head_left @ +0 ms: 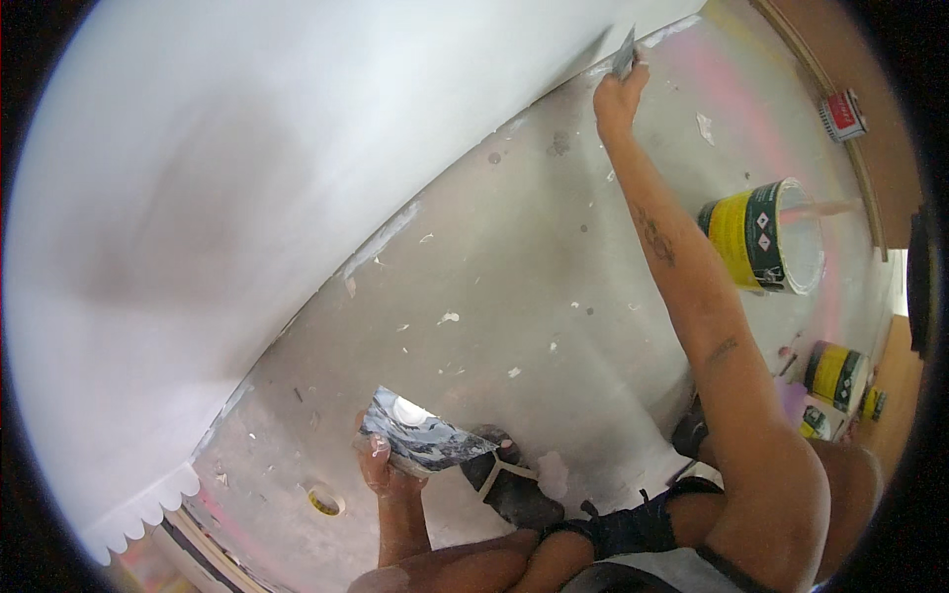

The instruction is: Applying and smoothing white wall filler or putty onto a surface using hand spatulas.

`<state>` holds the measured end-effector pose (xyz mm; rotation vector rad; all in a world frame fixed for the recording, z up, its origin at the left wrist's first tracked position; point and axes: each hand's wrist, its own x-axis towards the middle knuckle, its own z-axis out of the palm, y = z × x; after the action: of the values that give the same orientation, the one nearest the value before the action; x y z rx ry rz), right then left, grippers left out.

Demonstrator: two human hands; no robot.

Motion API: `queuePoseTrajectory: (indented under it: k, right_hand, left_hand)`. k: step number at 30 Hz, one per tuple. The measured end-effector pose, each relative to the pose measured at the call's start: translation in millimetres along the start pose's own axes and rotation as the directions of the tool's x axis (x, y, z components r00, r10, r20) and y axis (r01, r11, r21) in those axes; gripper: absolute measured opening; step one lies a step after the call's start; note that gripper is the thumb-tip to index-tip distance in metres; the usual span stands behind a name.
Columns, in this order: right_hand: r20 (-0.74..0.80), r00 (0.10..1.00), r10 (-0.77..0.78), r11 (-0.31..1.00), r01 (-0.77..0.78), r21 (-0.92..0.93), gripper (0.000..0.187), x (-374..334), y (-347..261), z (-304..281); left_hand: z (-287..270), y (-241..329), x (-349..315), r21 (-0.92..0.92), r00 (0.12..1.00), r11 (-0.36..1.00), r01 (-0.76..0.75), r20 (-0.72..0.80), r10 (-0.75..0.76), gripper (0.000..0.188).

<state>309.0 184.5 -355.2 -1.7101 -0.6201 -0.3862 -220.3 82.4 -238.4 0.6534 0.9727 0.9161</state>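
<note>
My right hand [619,97] is stretched far forward, its fingers closed round a putty knife [625,56]. The blade stands close to the seam where a large white panel [297,119] meets the grey surface [514,247]; whether it touches cannot be made out. Down near my knees, my left hand [377,465] grips a flat palette board [427,443] by its left end. Grey and white smears cover the board, with a bright white patch of filler [403,409] on top. Whitish filler marks run along the seam.
To the right of my forearm lies a large yellow and dark green tub [736,237]. A smaller similar tub [836,376] sits lower right, and a red and white can [842,116] far right. A tape roll [325,500] lies lower left. Dry flakes [448,317] dot the grey surface.
</note>
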Motion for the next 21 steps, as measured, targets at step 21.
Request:
queuePoseTrajectory:
  k: [21]
  right_hand:
    - [0.350,0.868,0.352,0.834,-0.460,0.304,0.075,-312,-293,92]
  left_hand:
    - [-67,-6,-6,-0.061,0.979,0.990,-0.125,-0.170,0.113,0.050]
